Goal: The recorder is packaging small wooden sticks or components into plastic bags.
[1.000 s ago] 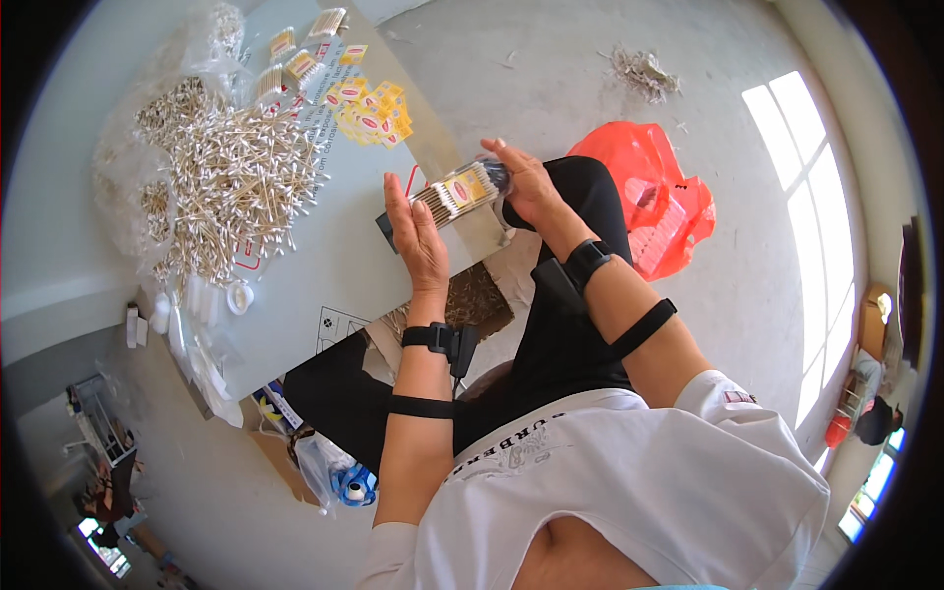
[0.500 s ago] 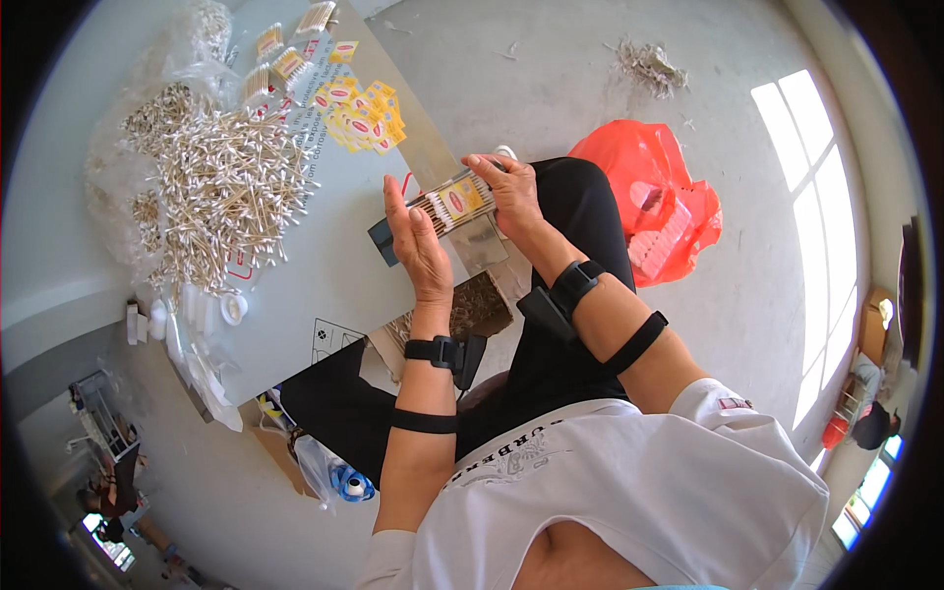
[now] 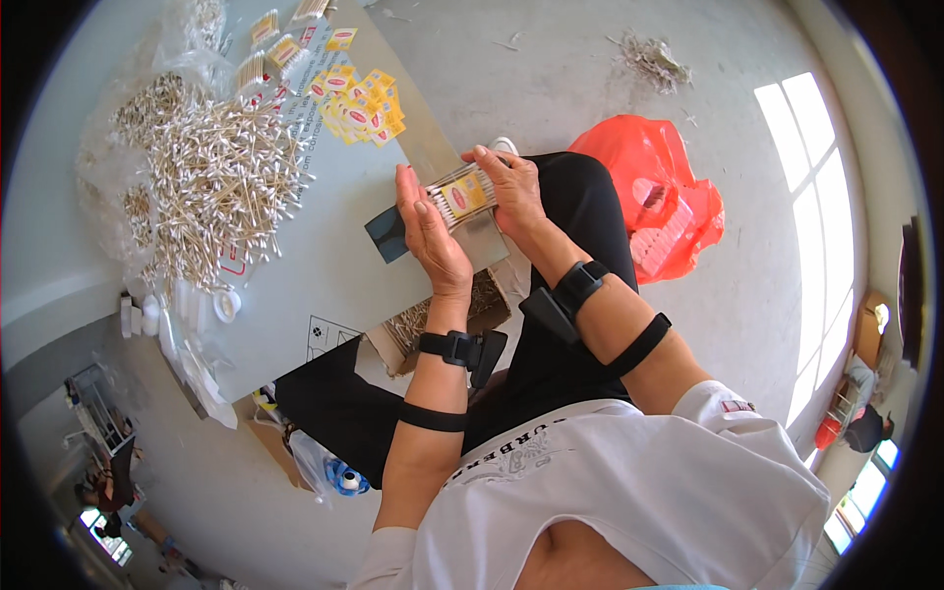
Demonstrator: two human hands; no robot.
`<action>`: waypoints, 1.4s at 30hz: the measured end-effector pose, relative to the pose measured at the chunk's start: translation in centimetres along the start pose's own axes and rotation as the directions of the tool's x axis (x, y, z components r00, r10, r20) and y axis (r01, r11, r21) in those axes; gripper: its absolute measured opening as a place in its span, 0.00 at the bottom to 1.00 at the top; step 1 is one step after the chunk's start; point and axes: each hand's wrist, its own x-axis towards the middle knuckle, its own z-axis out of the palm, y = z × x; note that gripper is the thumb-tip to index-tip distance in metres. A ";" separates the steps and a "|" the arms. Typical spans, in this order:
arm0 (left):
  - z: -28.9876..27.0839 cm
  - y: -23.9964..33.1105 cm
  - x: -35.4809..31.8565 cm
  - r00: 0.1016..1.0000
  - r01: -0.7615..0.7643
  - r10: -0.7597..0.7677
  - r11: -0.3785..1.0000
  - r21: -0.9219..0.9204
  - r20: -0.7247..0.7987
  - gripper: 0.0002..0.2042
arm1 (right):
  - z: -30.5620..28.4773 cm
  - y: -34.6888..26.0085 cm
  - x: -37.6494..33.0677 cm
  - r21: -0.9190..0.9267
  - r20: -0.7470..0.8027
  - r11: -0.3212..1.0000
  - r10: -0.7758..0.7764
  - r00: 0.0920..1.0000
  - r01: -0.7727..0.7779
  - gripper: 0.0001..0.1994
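In my right hand is a small pack of cotton swabs with a yellow card on its upper face; the fingers are closed round its right end. My left hand is open, its fingers stretched out, the palm side against the white swab tips at the pack's left end. A dark flat block lies on the table beside my left hand. Yellow printed cards are spread on the table beyond my hands. A big heap of loose cotton swabs covers the table's left part, beside clear plastic bags.
Several bundled swab packs lie at the table's far side. Under the near table edge, a cardboard box holds loose swabs. A red plastic bag with pale packs sits on the floor to the right. Small white containers stand at the left.
My left hand has shifted slightly right and pressed in against the swab ends. More of the dark block shows beside it. My right hand keeps hold of the pack.
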 end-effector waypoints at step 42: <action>-20.7 1.0 9.7 0.915 0.108 0.370 0.159 0.981 -0.161 0.08 | 15.5 4.7 0.7 -0.632 0.757 -0.052 -0.252 0.602 0.773 0.04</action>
